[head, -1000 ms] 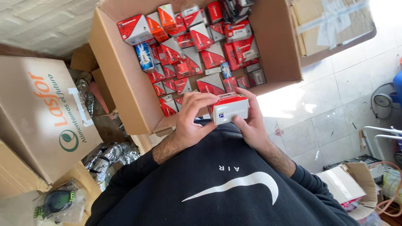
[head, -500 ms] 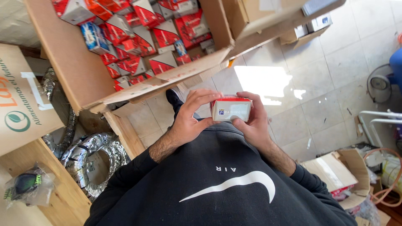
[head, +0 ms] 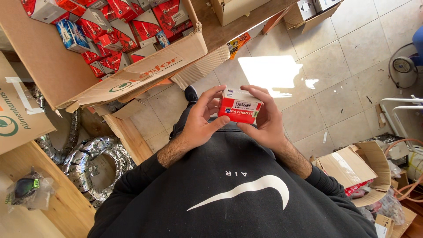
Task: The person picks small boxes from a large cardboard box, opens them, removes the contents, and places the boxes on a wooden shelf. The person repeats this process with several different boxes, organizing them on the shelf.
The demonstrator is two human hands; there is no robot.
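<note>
I hold a small red and white carton (head: 240, 108) in front of my chest with both hands. My left hand (head: 200, 123) wraps its left side, thumb under the front face and fingers over the top. My right hand (head: 264, 119) cups the right side, fingers curled over the top edge. A barcode label faces me on the carton. Up to the left stands a big open cardboard box (head: 145, 70) filled with several similar red and white cartons (head: 110, 26).
A wooden shelf (head: 128, 136) runs under the big box, with silver flexible ducting (head: 88, 158) and a bagged part (head: 26, 189) on it. Another printed cardboard box (head: 17, 110) is at far left. On the tiled floor (head: 326, 75), an open box (head: 357, 165) sits at lower right.
My view has swung away from the big box toward the floor. The carton has come away from the box and stays gripped in both hands in front of my chest.
</note>
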